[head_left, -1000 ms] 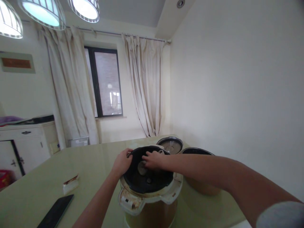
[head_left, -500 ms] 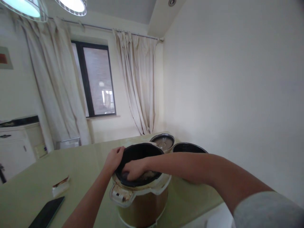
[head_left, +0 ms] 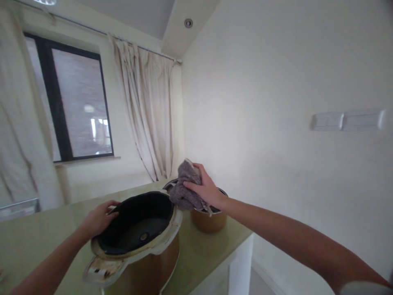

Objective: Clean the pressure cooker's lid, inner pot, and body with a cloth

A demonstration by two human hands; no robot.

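Observation:
A grey-brown cloth (head_left: 187,186) is bunched in my right hand (head_left: 207,188), which is closed around it. The cloth is raised beside the electric cooker (head_left: 153,266), over the cookers' back right side. My left hand (head_left: 100,219) grips the left edge of the cooker's dark rim, thumb and fingers on either side. The cooker is uncovered and its black interior (head_left: 144,211) shows a small round piece (head_left: 144,236) at the bottom. Behind the cloth and my right hand stands a brown pot (head_left: 208,221), partly hidden.
A round lid (head_left: 168,186) lies behind the cooker, mostly covered by the cloth. The pale green table (head_left: 202,254) has its edge at the right, near the wall. Curtains (head_left: 147,106) and a window (head_left: 81,102) are beyond the table.
My right hand has come up out of the cooker and moved right with the cloth, which now shows plainly. My left hand stays at the rim. The view has turned right.

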